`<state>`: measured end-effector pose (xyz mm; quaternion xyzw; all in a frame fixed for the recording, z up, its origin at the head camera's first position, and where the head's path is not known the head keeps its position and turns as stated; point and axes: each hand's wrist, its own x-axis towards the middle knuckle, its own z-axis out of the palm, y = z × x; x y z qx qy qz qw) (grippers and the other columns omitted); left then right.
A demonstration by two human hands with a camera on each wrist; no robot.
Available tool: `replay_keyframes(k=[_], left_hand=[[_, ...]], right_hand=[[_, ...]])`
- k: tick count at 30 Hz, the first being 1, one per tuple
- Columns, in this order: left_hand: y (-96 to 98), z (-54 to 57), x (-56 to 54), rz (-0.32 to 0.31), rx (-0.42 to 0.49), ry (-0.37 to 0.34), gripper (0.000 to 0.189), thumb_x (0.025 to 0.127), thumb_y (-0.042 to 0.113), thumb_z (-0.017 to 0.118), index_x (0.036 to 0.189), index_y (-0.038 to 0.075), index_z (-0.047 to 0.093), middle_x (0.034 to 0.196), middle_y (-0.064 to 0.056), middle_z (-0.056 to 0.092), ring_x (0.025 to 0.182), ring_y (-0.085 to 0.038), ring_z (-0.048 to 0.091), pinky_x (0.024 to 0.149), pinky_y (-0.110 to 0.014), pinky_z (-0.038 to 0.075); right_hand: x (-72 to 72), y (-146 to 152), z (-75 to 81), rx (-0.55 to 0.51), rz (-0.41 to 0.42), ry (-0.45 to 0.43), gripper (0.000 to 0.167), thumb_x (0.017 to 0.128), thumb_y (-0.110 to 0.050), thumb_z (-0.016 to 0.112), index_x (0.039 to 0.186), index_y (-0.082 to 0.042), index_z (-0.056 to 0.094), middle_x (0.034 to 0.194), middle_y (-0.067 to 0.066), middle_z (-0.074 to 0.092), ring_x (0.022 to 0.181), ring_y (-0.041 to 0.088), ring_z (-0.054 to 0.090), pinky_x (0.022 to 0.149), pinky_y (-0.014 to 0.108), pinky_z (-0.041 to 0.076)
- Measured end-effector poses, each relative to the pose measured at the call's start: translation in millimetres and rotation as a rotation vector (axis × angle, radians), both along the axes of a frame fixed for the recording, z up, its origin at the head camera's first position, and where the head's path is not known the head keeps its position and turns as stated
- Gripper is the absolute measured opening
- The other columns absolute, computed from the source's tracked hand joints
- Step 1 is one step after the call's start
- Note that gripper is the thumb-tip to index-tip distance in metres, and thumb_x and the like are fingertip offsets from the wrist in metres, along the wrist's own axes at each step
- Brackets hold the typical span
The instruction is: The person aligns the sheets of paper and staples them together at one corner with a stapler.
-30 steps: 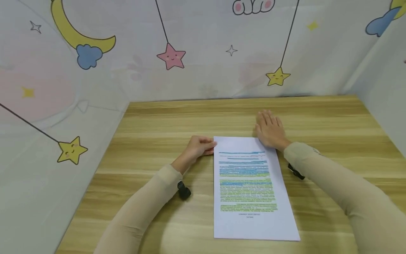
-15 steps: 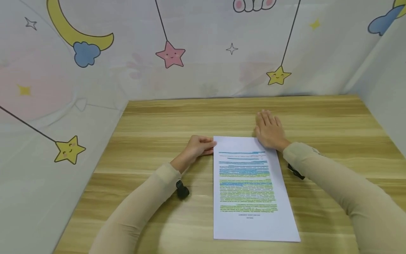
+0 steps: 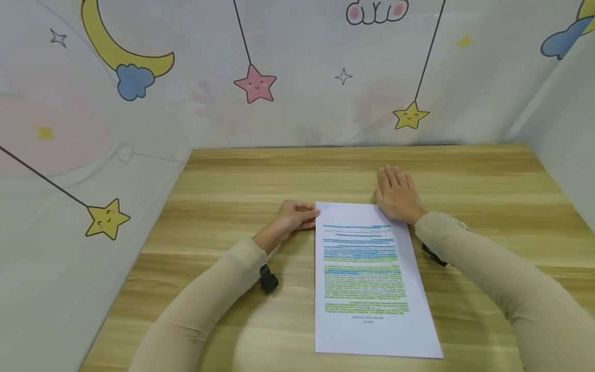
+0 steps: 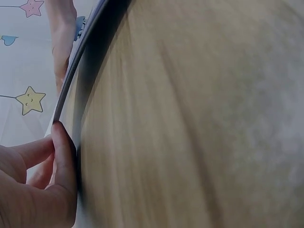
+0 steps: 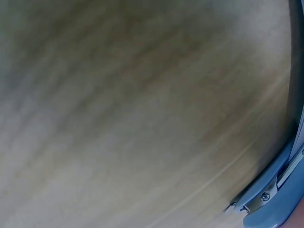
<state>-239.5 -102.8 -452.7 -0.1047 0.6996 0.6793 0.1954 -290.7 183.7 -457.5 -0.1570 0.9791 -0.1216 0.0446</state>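
Note:
A stack of white paper (image 3: 372,336) lies on the table, its top sheet printed with lines highlighted in blue and yellow-green. My left hand (image 3: 288,219) pinches the stack's far left corner between thumb and fingers; the left wrist view shows the fingertips at the stack's edge (image 4: 71,71). At the far right corner, my right hand (image 3: 398,195) lies flat with straight fingers pointing away. Under its palm is a blue stapler (image 5: 273,190) with metal parts, seen in the right wrist view against the paper's edge. From the head it is hidden beneath the hand.
The wood-grain table (image 3: 241,181) stretches out around the paper. Behind it hangs a pale cloth backdrop (image 3: 297,113) printed with stars and a moon, which also closes off the left and right sides. A black wrist strap (image 3: 268,279) hangs under the left sleeve.
The head view shifts slightly. Both hands and the paper stack keep their places on the table.

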Motion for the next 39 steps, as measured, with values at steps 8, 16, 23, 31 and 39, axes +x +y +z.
replay_keyframes(k=[8,16,23,31,39], left_hand=[[4.8,-4.4,0.3,-0.018,0.014,0.019,0.022,0.093,0.0,0.068,0.113,-0.01,0.067,0.092,-0.013,0.069,0.066,-0.011,0.068,0.068,-0.024,0.06],[3.0,-7.5,-0.6,0.012,0.027,0.017,0.021,0.092,-0.001,0.069,0.111,-0.011,0.067,0.09,-0.013,0.07,0.063,-0.01,0.067,0.065,-0.022,0.059],[-1.6,-6.0,-0.4,0.009,0.022,0.011,0.021,0.092,0.0,0.069,0.111,-0.01,0.068,0.093,-0.014,0.07,0.065,-0.011,0.068,0.066,-0.023,0.059],[-1.6,0.1,-1.9,0.001,0.017,0.029,0.023,0.093,0.0,0.069,0.113,-0.01,0.067,0.096,-0.016,0.07,0.067,-0.011,0.069,0.068,-0.023,0.059],[-2.2,-3.6,-0.1,-0.005,0.022,0.041,0.024,0.093,0.0,0.069,0.115,-0.011,0.067,0.098,-0.017,0.07,0.066,-0.01,0.069,0.069,-0.023,0.059]], right_hand=[[0.1,6,-9.0,-0.011,-0.016,-0.006,0.064,0.106,-0.029,0.022,0.156,0.007,0.003,0.161,0.03,0.004,0.148,0.045,-0.004,0.118,0.058,-0.007],[-2.4,2,-9.9,0.006,-0.015,-0.015,0.064,0.106,-0.029,0.021,0.156,0.006,0.002,0.161,0.03,0.002,0.148,0.045,-0.005,0.118,0.058,-0.008],[-0.2,-5,-9.1,0.016,-0.012,-0.01,0.063,0.106,-0.028,0.022,0.156,0.006,0.004,0.161,0.03,0.001,0.148,0.045,-0.003,0.118,0.061,-0.004],[-3.8,-4,-2.5,0.026,-0.009,0.001,0.064,0.106,-0.029,0.023,0.156,0.007,0.004,0.161,0.03,0.001,0.148,0.045,-0.004,0.119,0.058,-0.005],[-2.2,-4,-5.6,0.039,-0.022,-0.013,0.064,0.106,-0.029,0.022,0.156,0.006,0.003,0.161,0.03,0.001,0.148,0.045,-0.004,0.119,0.058,-0.006]])
